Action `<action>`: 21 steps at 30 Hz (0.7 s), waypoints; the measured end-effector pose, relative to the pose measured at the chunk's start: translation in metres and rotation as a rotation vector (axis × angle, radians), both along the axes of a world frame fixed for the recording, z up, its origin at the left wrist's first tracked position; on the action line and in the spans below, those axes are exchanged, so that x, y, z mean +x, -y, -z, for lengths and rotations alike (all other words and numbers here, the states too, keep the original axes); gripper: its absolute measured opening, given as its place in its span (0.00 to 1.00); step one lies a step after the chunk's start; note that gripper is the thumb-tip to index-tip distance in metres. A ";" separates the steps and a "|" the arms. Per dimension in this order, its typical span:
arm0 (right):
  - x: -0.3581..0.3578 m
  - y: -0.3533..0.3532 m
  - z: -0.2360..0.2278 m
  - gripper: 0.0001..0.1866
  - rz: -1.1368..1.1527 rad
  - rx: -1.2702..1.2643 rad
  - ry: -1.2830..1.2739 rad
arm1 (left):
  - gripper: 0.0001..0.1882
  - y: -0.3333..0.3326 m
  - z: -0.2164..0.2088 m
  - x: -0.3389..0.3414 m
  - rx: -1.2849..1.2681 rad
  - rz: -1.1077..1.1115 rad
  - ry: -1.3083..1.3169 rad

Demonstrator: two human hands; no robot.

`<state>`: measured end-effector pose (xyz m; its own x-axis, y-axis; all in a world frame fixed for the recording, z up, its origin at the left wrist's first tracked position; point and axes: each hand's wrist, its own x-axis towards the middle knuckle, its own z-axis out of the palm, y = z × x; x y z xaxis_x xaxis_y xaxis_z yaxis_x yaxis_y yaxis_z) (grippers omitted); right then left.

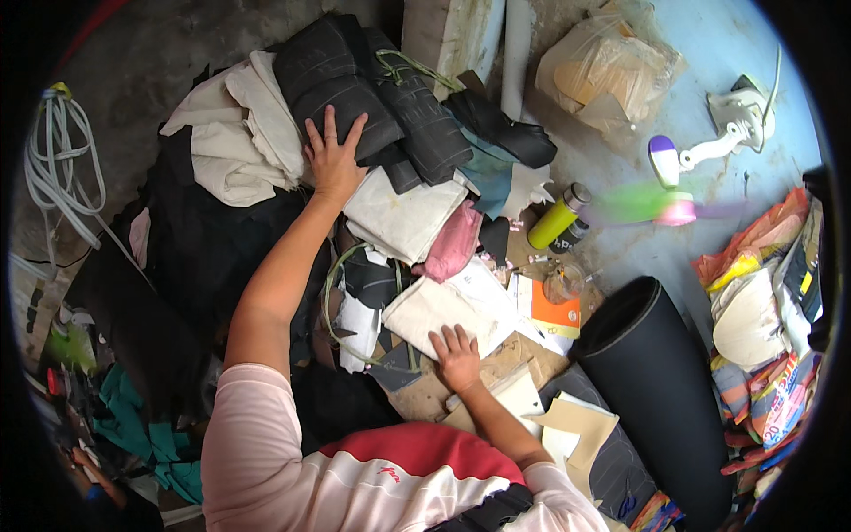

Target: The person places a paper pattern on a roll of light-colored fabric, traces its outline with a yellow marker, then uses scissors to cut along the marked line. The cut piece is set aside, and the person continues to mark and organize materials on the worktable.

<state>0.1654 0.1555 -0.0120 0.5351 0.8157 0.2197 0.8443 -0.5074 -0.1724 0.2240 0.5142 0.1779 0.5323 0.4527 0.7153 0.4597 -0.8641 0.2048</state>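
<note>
My left hand (pixel 335 168) reaches far up the pile, its fingers spread on folded dark cloth (pixel 341 106) with faint pale lines. To its left lies crumpled off-white cloth (pixel 235 146). A folded whitish cloth (pixel 399 213) and a pink cloth (pixel 453 241) sit just below and to the right of it. Nearer to me, my right hand (pixel 458 359) rests on the lower edge of a folded cream cloth (pixel 443 315), fingers apart and nothing gripped. A green cord (pixel 330 306) loops down between the two hands.
A black roll (pixel 656 390) leans at the right, by cream card pieces (pixel 581 430). Beyond stand a yellow-green bottle (pixel 551 222) and a small fan (pixel 674 207) with blurred blades. A plastic bag (pixel 607 71) lies at the back; coiled white cable (pixel 62 168) hangs left.
</note>
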 end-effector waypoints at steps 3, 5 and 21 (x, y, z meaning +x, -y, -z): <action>0.000 0.001 0.021 0.32 0.045 -0.014 0.008 | 0.29 -0.043 -0.012 -0.004 -0.018 0.224 0.532; 0.001 0.002 0.021 0.32 0.048 -0.003 -0.030 | 0.27 -0.076 -0.044 -0.018 -0.225 0.143 0.833; 0.124 -0.169 -0.166 0.51 0.210 0.582 -0.083 | 0.22 -0.153 -0.069 -0.019 -0.632 0.465 1.614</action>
